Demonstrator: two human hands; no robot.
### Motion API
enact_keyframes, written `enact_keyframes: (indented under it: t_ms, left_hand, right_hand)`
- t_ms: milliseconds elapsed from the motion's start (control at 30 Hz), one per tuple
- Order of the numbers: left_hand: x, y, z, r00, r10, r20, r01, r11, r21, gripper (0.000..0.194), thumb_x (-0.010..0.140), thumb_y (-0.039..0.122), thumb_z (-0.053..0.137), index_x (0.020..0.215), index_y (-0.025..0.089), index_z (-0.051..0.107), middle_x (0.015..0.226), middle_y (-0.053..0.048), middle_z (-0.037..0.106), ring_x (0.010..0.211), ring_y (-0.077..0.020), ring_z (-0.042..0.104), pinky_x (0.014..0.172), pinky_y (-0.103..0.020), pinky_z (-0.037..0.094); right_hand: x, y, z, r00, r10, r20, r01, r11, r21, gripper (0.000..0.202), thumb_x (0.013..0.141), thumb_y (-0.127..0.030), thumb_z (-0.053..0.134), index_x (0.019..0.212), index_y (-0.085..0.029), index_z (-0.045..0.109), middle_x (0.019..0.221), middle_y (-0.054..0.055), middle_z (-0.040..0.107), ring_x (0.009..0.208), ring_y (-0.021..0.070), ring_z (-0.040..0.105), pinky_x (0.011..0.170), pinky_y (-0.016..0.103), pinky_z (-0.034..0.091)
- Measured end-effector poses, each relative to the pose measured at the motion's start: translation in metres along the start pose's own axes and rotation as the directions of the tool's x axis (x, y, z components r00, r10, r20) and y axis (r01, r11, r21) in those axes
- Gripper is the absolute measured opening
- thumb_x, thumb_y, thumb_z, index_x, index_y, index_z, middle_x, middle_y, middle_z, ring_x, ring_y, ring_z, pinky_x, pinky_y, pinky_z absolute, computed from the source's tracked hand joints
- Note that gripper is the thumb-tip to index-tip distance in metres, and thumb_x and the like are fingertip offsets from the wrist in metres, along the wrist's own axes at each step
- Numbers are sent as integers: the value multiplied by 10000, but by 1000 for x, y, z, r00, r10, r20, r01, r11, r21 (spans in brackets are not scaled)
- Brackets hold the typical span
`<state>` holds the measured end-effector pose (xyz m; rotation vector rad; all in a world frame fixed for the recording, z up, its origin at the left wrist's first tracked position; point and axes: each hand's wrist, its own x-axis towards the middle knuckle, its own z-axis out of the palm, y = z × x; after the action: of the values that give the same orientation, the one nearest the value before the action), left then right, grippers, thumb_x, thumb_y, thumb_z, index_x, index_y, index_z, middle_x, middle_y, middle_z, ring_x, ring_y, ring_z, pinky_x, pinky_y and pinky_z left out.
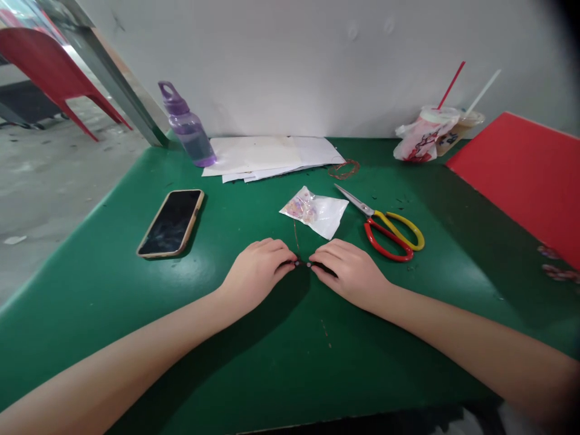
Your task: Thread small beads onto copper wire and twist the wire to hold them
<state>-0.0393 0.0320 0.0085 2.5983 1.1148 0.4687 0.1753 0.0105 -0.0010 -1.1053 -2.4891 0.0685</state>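
Observation:
Near the middle of the green table (254,374), my left hand (258,269) and my right hand (351,269) face each other, fingertips pinched. Between them runs a short dark strand (303,264) with small pale bead-like bits on it; each hand grips one end. A thin copper-coloured wire (296,234) rises from beside the left fingertips toward a small plastic packet (324,212), partly filled with colourful little pieces. Right of the packet lie scissors (372,211) with one red and one yellow handle, blades parted slightly. Finer detail of the strand is too small to make out.
A phone (171,222) lies at left, with a purple water bottle (193,133) behind it. Papers (267,154) and a coil of copper-coloured wire (344,170) lie by the wall. Drink cups with straws (426,134) stand back right, near a red panel (521,175).

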Motion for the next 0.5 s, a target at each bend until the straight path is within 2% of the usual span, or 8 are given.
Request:
enact_keyframes:
  t_ms: [100, 167, 300, 500]
  left_hand:
    - [-1, 2, 2, 999, 3, -42, -3, 1000, -14, 177, 860, 260, 517, 994, 190, 611, 948, -40, 650, 877, -191, 571, 780, -348, 464]
    - [-1, 2, 2, 998, -6, -62, 4, 999, -34, 166, 869, 258, 501, 967, 188, 615, 955, -39, 650, 873, -185, 576, 781, -344, 463]
    - [2, 1, 5, 999, -13, -42, 11, 998, -54, 167, 882, 242, 476, 878, 184, 632, 886, -24, 641, 823, -163, 571, 755, -320, 460]
    - [3, -1, 10, 998, 35, -49, -37, 999, -27, 161, 868, 237, 495, 870, 186, 648, 863, -24, 649, 809, -166, 562, 753, -328, 453]
  right_hand:
    - [1, 0, 0, 999, 21, 25, -21, 1000, 20, 221, 892, -242, 440, 906, -145, 638, 868, 51, 622, 834, 159, 541, 749, 308, 457]
    - [2, 0, -1, 999, 32, 36, -33, 999, 35, 225, 894, -247, 439, 900, -150, 642, 861, 49, 620, 832, 156, 539, 745, 301, 453]
    - [2, 1, 0, 998, 42, 42, -45, 997, 56, 225, 899, -245, 437, 916, -151, 641, 876, 46, 621, 843, 153, 536, 759, 295, 446]
    - [2, 2, 3, 998, 56, 38, -59, 995, 82, 231, 905, -257, 435, 913, -157, 643, 868, 47, 620, 836, 152, 536, 756, 294, 443]
